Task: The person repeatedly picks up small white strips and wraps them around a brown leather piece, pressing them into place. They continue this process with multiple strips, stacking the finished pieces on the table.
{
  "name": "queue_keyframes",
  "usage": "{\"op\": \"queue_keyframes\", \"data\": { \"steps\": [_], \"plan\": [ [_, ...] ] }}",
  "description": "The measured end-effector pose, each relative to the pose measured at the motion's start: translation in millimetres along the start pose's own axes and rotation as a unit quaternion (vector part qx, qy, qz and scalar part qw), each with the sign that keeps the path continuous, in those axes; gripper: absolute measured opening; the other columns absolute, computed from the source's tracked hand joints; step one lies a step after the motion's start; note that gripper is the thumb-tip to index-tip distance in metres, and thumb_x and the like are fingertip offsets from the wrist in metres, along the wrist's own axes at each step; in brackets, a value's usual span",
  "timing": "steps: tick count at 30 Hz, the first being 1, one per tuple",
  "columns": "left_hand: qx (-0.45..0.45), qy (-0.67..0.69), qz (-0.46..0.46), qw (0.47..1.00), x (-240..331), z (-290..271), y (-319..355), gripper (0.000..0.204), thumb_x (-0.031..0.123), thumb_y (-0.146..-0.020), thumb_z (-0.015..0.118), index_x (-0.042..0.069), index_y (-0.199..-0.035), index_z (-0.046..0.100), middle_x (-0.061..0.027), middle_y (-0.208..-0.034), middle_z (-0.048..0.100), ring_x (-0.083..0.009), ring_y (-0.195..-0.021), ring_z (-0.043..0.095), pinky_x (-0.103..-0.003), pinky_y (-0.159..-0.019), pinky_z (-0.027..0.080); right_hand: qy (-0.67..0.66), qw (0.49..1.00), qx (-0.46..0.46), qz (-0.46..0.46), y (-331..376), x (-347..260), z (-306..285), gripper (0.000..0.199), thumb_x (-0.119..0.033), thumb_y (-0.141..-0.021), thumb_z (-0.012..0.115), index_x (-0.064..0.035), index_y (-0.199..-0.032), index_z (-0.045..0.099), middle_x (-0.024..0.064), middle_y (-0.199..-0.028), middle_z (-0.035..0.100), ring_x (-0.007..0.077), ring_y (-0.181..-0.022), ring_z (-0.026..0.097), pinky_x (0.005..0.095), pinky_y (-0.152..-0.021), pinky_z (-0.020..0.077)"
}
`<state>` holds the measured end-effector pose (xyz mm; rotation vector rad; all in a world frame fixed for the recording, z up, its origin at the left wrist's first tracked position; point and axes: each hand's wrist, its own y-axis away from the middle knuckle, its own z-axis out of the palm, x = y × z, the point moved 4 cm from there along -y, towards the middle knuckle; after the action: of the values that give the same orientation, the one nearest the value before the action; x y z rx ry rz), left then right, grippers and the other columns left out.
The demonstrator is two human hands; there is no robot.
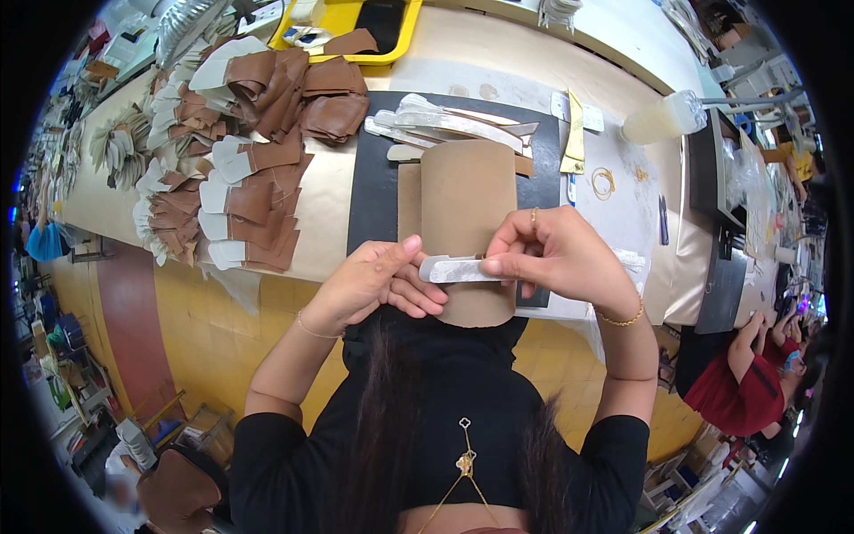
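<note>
My right hand (560, 254) pinches one end of a short pale strip (454, 270) with a rounded tip and a whitish, rough-looking face. At the strip's other end is my left hand (378, 280), its thumb raised and its fingers stretched out beneath, apart from the thumb. Whether those fingers touch the strip I cannot tell. Both hands are over a smooth brown curved form (467, 196), which lies across the near edge of a black mat (378, 200). Just beyond the form, several similar whitish strips (445, 117) with brown edges lie in a loose pile.
Stacks of brown and white leather-like pieces (262, 191) cover the table's left side. A yellow tray (409, 36) stands at the back. To the right are a yellow strip (572, 133), a translucent bottle (663, 117), a yellowish loop (603, 183) and a dark slim tool (664, 221). Co-workers sit farther right.
</note>
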<state>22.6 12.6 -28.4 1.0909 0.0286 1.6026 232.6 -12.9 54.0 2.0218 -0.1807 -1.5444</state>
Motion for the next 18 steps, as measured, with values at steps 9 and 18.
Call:
{"op": "queue_keyframes", "data": {
  "steps": [9,18],
  "plan": [
    [0.011,-0.004,0.009,1.000,0,-2,2,0.055,0.039,-0.101,0.041,-0.014,-0.105,0.056,-0.0281,-0.089,0.067,-0.0301,-0.077,0.071,-0.032,-0.065,0.061,0.090,0.995,-0.031,0.029,-19,-9,12,0.019,-0.015,-0.084,0.067,0.0017,-0.076,0.064,0.0064,-0.058,0.064,0.0116,-0.046,0.061,0.0244,-0.045,0.0479],
    [0.019,-0.015,0.001,1.000,2,2,1,0.040,0.027,-0.099,0.051,-0.012,-0.102,0.060,-0.0249,-0.087,0.069,-0.0270,-0.075,0.071,-0.030,-0.065,0.061,0.086,0.996,-0.023,0.029,-20,-6,12,0.018,-0.013,-0.082,0.066,0.0015,-0.073,0.063,0.0067,-0.057,0.064,0.0121,-0.046,0.062,0.0240,-0.046,0.0486]
  ]
}}
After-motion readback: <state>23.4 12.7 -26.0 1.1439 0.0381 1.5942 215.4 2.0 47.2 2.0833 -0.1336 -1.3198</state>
